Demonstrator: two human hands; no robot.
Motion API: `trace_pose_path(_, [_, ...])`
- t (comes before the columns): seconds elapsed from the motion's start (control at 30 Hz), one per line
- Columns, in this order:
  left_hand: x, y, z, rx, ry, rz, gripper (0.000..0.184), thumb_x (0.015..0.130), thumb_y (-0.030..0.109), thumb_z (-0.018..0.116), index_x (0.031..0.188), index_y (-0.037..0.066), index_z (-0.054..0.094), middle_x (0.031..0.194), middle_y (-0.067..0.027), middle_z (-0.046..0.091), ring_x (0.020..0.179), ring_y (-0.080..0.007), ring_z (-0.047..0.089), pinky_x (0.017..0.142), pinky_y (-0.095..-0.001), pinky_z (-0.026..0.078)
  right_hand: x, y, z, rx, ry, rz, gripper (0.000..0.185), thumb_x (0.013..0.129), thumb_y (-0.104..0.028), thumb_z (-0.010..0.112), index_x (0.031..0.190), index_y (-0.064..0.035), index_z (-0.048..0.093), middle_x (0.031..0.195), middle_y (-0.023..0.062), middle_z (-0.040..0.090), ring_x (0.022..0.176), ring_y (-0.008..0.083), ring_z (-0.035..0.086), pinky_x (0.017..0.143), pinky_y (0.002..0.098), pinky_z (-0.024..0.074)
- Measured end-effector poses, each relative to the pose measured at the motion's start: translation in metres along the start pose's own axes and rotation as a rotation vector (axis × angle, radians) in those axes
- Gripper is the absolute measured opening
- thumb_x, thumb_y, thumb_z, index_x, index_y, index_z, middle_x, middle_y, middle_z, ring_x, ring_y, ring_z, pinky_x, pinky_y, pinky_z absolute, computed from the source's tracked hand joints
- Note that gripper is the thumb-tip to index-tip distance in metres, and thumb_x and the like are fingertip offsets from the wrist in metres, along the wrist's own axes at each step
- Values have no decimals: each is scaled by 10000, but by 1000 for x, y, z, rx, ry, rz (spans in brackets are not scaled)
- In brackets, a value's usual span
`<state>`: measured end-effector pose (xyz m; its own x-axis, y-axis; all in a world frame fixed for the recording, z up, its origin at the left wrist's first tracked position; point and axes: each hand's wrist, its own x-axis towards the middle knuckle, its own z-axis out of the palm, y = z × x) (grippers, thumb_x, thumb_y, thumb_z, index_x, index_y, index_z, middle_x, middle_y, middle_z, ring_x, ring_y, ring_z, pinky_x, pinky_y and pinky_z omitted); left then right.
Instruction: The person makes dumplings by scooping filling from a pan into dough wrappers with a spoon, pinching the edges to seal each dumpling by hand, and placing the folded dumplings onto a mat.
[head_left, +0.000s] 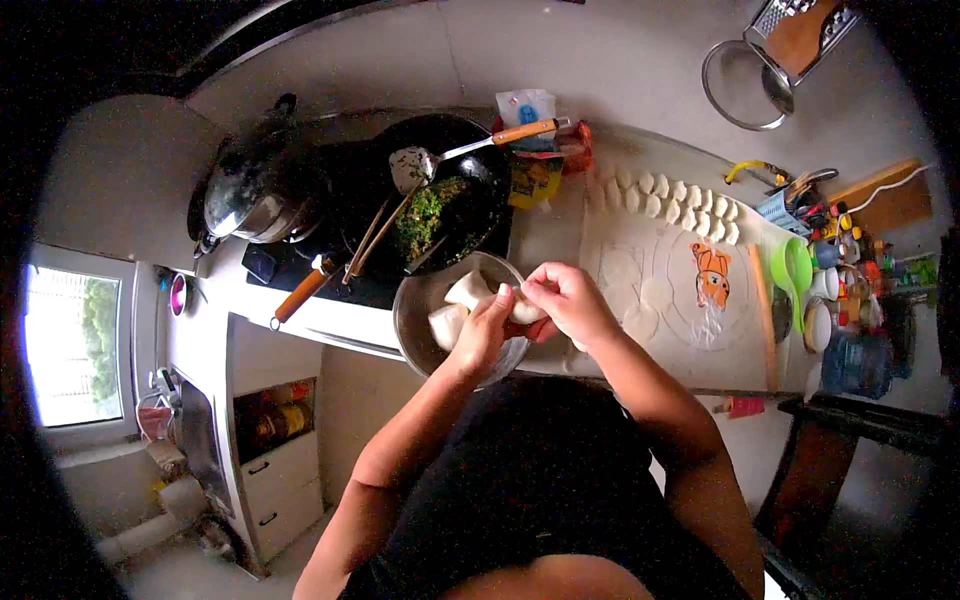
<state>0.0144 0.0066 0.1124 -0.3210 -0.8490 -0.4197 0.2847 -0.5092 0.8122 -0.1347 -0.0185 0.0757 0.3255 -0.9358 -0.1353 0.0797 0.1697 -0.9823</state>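
My left hand (482, 335) and my right hand (568, 303) meet over the right side of a clear bowl (408, 345). Both are closed around a pale piece of dough (524, 312), with the fingers pressed on it; its exact shape is partly hidden. Inside the bowl lie white dough lumps (449, 325). Beyond it, a wok (488, 200) holds chopped green filling (428, 218), with a wood-handled spatula (425, 168) and chopsticks (370, 240) resting across it. Rows of folded dumplings (680, 205) sit at the back of a pastry mat (620, 265).
Flat dough rounds (645, 305) and scattered flour (707, 325) lie on the mat. At its right are a rolling pin (766, 320) and a green ladle-like scoop (793, 270). A lidded pot (258, 200) stands left of the wok. A strainer (748, 85) hangs on the wall.
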Motion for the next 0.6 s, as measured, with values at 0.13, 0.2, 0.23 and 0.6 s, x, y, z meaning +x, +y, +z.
trace_pose_path(0.13, [2,-13,1,44,-42,37,516,957,381,258,1076,-67,484,946,-150,589,823,-229,611,778,-333,496,-1,0,5,-245,80,-86,163,867,-143,515,785,-6,548,629,69,571,519,147,581,408,253,475])
trace_pose_path(0.2, [0,-9,2,141,-34,23,516,957,377,256,1075,-71,481,950,-159,589,822,-237,615,778,-342,500,0,-6,11,-557,272,-493,152,841,-117,533,749,3,549,575,73,558,453,136,556,384,269,435])
trace_pose_path(0.23, [-1,-9,2,189,-30,15,515,957,376,254,1075,-73,479,953,-164,588,821,-241,617,777,-346,502,-1,-14,10,-556,272,-492,152,841,-117,533,749,3,549,575,73,558,453,136,556,384,269,435])
trace_pose_path(0.6, [20,-49,-8,-408,76,-220,401,954,325,274,1006,-5,495,889,-133,588,726,-221,572,660,-347,477,-8,1,-8,-233,198,-6,241,852,-256,537,854,-18,569,638,41,572,432,84,496,372,223,386])
